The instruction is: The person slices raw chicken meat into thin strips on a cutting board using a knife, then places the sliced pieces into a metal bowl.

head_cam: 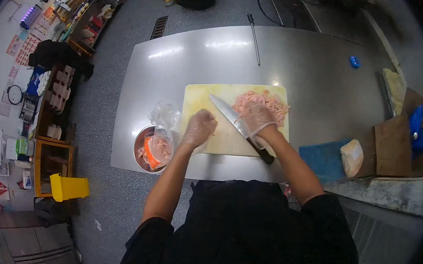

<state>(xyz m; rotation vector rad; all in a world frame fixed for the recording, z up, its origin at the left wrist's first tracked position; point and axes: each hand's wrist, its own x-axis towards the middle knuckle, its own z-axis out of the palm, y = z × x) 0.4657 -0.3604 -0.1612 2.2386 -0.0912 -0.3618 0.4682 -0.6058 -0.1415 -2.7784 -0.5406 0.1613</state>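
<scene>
On a pale plastic cutting board (216, 90) lies a heap of chopped raw pink meat (272, 104). My right hand (257, 117), in a clear plastic glove, rests at the heap's near left side; its fingertips are hidden, so its hold is unclear. A large kitchen knife (229, 113) lies diagonally on the board, its dark handle past the near edge beneath my right wrist. My left hand (201, 127), also gloved, is curled over the board's left side; whether anything is inside cannot be seen. Left of it stands a metal bowl (136, 151) with bagged meat (158, 150).
The steel table (155, 76) also bears a sharpening steel (255, 44) at its far edge and a small blue object (354, 62). To the right are a blue cloth (321, 155), a wrapped pale package (352, 157) and a cardboard box (391, 147). A person (59, 55) in black is at the left shelves.
</scene>
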